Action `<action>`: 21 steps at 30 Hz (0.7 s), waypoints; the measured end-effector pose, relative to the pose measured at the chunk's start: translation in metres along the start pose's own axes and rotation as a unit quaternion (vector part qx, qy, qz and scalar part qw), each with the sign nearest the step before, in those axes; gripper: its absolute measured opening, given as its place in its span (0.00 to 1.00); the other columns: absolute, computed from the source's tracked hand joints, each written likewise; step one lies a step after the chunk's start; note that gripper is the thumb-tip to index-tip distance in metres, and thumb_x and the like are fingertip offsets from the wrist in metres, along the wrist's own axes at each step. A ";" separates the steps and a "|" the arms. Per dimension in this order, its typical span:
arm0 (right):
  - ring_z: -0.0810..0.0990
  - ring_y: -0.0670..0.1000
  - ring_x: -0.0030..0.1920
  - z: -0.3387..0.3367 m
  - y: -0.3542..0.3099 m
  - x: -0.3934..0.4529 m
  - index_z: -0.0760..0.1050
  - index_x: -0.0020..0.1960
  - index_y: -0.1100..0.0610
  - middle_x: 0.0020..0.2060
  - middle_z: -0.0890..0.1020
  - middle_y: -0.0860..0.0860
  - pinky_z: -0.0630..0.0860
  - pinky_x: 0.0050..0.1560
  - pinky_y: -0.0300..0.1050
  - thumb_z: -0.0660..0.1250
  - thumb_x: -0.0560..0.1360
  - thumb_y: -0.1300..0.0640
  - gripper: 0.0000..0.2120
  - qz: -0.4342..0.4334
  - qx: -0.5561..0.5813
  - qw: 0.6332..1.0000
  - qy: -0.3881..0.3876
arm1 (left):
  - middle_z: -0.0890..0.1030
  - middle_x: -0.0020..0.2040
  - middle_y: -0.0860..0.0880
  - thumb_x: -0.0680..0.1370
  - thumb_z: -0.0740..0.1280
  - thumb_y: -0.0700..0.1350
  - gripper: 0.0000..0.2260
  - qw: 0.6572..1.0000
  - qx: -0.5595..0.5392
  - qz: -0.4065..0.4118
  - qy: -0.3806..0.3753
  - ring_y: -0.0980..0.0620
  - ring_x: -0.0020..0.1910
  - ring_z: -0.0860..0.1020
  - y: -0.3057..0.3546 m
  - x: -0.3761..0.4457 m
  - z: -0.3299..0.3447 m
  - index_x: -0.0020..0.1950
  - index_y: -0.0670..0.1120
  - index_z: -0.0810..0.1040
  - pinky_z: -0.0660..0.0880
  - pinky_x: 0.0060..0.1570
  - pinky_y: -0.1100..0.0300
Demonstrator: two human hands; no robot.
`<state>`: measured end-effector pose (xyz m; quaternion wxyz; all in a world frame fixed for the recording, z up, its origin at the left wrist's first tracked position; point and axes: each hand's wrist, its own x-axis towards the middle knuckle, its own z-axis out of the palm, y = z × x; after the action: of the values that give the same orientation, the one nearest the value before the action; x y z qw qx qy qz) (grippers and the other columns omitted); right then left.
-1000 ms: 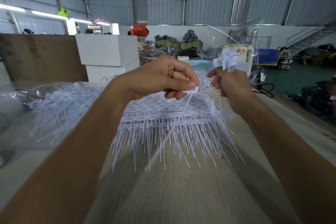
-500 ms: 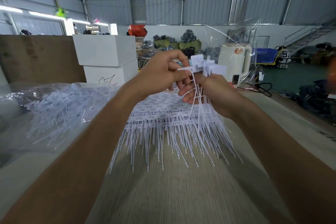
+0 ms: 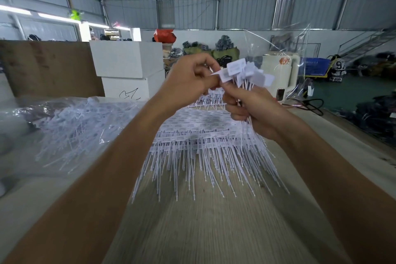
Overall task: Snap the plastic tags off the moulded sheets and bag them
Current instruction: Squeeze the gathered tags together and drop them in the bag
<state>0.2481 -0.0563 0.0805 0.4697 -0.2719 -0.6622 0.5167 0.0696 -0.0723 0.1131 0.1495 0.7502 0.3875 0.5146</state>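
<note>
White moulded tag sheets (image 3: 199,133) lie stacked on the wooden table (image 3: 203,231), their long thin tails fanning toward me. Above the stack, my right hand (image 3: 255,109) grips a bundle of loose tags (image 3: 248,75) by the stems, flat heads sticking up. My left hand (image 3: 190,79) pinches the flat head of a single tag at the bundle's left side, thumb and fingers curled on it. The two hands touch each other.
A clear plastic bag of loose tags (image 3: 70,126) lies at the left of the table. Behind stand two stacked white boxes (image 3: 128,73), a brown board (image 3: 49,66) and a clear upright bag (image 3: 285,49). A phone (image 3: 280,94) and black cable (image 3: 310,106) lie at the far right.
One second ago my hands were apart, the left holding one snapped tag low over the stack. The left hand rose and brought the tag to the bundle in my right hand.
</note>
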 end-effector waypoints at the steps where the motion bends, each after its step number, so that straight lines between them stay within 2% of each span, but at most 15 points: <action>1: 0.55 0.46 0.28 -0.001 0.000 0.000 0.72 0.48 0.54 0.30 0.64 0.49 0.53 0.27 0.40 0.69 0.80 0.52 0.08 -0.002 -0.024 1.000 -0.007 | 0.85 0.37 0.46 0.77 0.72 0.39 0.03 1.000 -0.017 0.002 -0.012 0.53 0.31 0.79 0.002 -0.001 -0.001 0.49 0.46 0.82 0.73 0.29 0.63; 5: 0.54 0.48 0.28 -0.001 0.003 -0.001 0.74 0.48 0.60 0.28 0.59 0.48 0.51 0.30 0.45 0.67 0.81 0.55 0.08 0.004 -0.083 0.996 -0.009 | 0.87 0.45 0.46 0.80 0.68 0.39 0.08 0.996 -0.073 0.017 -0.047 0.51 0.40 0.82 0.010 -0.003 -0.004 0.53 0.50 0.85 0.75 0.34 0.61; 9: 0.56 0.47 0.26 0.003 0.002 -0.002 0.77 0.46 0.58 0.27 0.59 0.47 0.55 0.28 0.41 0.63 0.83 0.51 0.13 0.004 -0.075 0.997 -0.011 | 0.86 0.48 0.48 0.81 0.67 0.41 0.08 0.997 -0.063 0.014 -0.039 0.55 0.43 0.81 0.012 -0.005 -0.003 0.54 0.51 0.84 0.74 0.39 0.64; 11: 0.57 0.47 0.26 0.005 0.001 -0.002 0.76 0.45 0.59 0.28 0.60 0.48 0.56 0.28 0.41 0.61 0.84 0.49 0.15 0.006 -0.082 0.997 -0.010 | 0.84 0.56 0.51 0.80 0.69 0.46 0.10 0.998 -0.045 0.018 -0.048 0.56 0.53 0.80 0.012 -0.004 -0.001 0.61 0.52 0.82 0.76 0.51 0.61; 13: 0.58 0.48 0.27 0.008 0.001 -0.002 0.75 0.45 0.59 0.29 0.63 0.50 0.56 0.29 0.42 0.59 0.85 0.50 0.16 0.007 -0.096 0.995 -0.020 | 0.76 0.68 0.56 0.79 0.69 0.55 0.19 0.997 -0.019 0.016 -0.068 0.54 0.66 0.73 0.012 -0.004 -0.001 0.69 0.58 0.75 0.72 0.64 0.52; 14: 0.58 0.48 0.27 0.010 0.000 -0.003 0.74 0.43 0.59 0.29 0.64 0.50 0.56 0.29 0.42 0.59 0.85 0.52 0.16 -0.001 -0.100 0.995 -0.021 | 0.71 0.72 0.57 0.77 0.70 0.57 0.24 0.996 -0.020 0.012 -0.090 0.55 0.71 0.69 0.013 -0.004 -0.002 0.73 0.60 0.71 0.70 0.66 0.52; 15: 0.58 0.48 0.26 0.013 -0.001 -0.003 0.73 0.40 0.58 0.28 0.64 0.49 0.56 0.28 0.41 0.58 0.84 0.56 0.15 -0.012 -0.102 0.995 -0.015 | 0.68 0.74 0.58 0.76 0.71 0.58 0.28 0.993 -0.027 0.010 -0.114 0.56 0.73 0.67 0.014 -0.005 -0.001 0.75 0.61 0.67 0.69 0.67 0.53; 17: 0.57 0.45 0.24 0.020 -0.002 -0.004 0.70 0.34 0.52 0.24 0.64 0.46 0.56 0.25 0.38 0.58 0.79 0.63 0.16 -0.026 -0.116 0.993 0.001 | 0.69 0.72 0.58 0.74 0.75 0.55 0.33 0.991 -0.044 0.015 -0.123 0.58 0.72 0.67 0.016 -0.008 0.006 0.76 0.60 0.64 0.73 0.63 0.58; 19: 0.58 0.45 0.24 0.024 -0.003 -0.005 0.72 0.29 0.47 0.22 0.63 0.44 0.57 0.25 0.38 0.58 0.74 0.62 0.17 -0.024 -0.154 0.988 0.009 | 0.73 0.67 0.57 0.72 0.78 0.51 0.33 0.995 -0.053 0.039 -0.080 0.61 0.67 0.72 0.020 -0.010 0.016 0.74 0.55 0.68 0.76 0.53 0.66; 21: 0.58 0.46 0.24 0.025 -0.003 -0.009 0.72 0.33 0.50 0.23 0.63 0.47 0.57 0.28 0.39 0.57 0.74 0.62 0.14 -0.016 -0.178 0.984 0.008 | 0.76 0.65 0.55 0.73 0.78 0.46 0.28 0.994 -0.044 0.079 -0.059 0.59 0.63 0.76 0.023 -0.010 0.024 0.71 0.49 0.72 0.77 0.52 0.66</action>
<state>0.2291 -0.0757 0.0795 0.4272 -0.3449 -0.7439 0.3809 0.0988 -0.0903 0.1105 0.1637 0.8001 0.2941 0.4965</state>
